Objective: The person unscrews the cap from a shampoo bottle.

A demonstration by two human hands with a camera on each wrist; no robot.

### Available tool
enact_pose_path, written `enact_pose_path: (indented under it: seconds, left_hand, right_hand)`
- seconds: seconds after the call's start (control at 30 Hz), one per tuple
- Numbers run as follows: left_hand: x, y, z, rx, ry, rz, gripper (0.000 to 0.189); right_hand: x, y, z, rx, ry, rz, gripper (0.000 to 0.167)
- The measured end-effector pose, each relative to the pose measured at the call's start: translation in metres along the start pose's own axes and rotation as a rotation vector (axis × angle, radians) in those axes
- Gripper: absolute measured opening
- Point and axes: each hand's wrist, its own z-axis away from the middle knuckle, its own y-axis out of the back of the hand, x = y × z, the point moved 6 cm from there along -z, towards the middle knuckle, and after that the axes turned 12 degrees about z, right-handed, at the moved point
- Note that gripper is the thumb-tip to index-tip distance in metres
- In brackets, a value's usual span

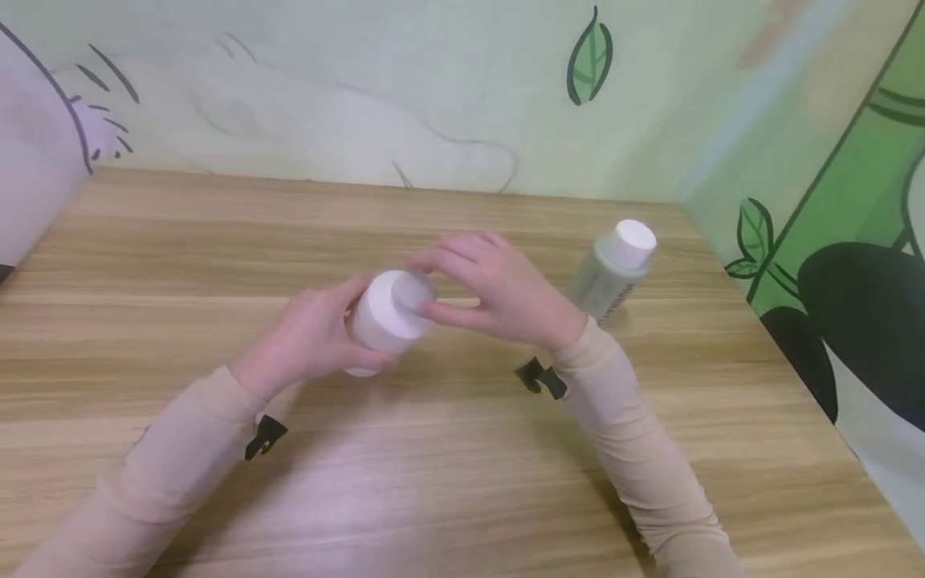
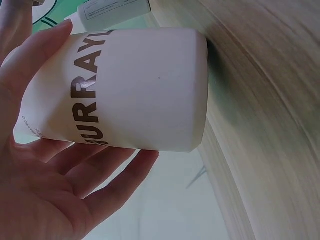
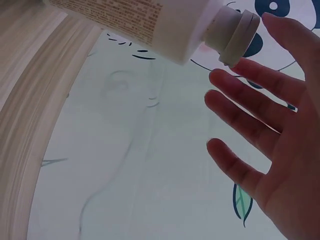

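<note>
A white plastic bottle [image 1: 379,313] leans to the right above the wooden table, its base low and its neck up. My left hand [image 1: 307,333] grips its body from the left, thumb on one side and fingers on the other. In the left wrist view, large brown letters run around the bottle [image 2: 140,90]. At its top, the thumb and index finger of my right hand [image 1: 499,293] pinch the rim of the white cap [image 3: 242,37]. The other fingers of that hand are spread apart. Whether the cap is loose on the neck cannot be told.
A second bottle [image 1: 607,277], pale with a white cap, stands on the wooden table [image 1: 405,482] behind my right wrist. Black clips [image 1: 266,437] show beside both sleeves. A wall [image 1: 325,96] painted with leaves and panda shapes borders the table at the back and right.
</note>
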Motion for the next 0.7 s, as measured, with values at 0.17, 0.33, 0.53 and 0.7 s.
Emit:
enact_pose_path:
  seconds: [0.17, 0.33, 0.53, 0.7]
  left_hand:
    - [-0.001, -0.001, -0.001, 0.001, 0.002, 0.012, 0.08]
    - [-0.004, -0.002, -0.001, -0.001, 0.005, 0.015, 0.079]
    - [-0.006, -0.004, 0.001, -0.001, 0.02, 0.026, 0.081]
    - [-0.003, -0.001, 0.001, 0.008, 0.004, 0.023, 0.08]
  right_hand:
    - [0.002, -0.001, 0.0, -0.005, -0.054, -0.007, 0.041]
    - [-0.003, -0.001, -0.001, 0.046, -0.03, 0.008, 0.04]
    - [-0.007, -0.004, 0.0, 0.072, 0.001, 0.015, 0.037]
    - [-0.01, 0.0, -0.001, 0.075, 0.031, 0.007, 0.036]
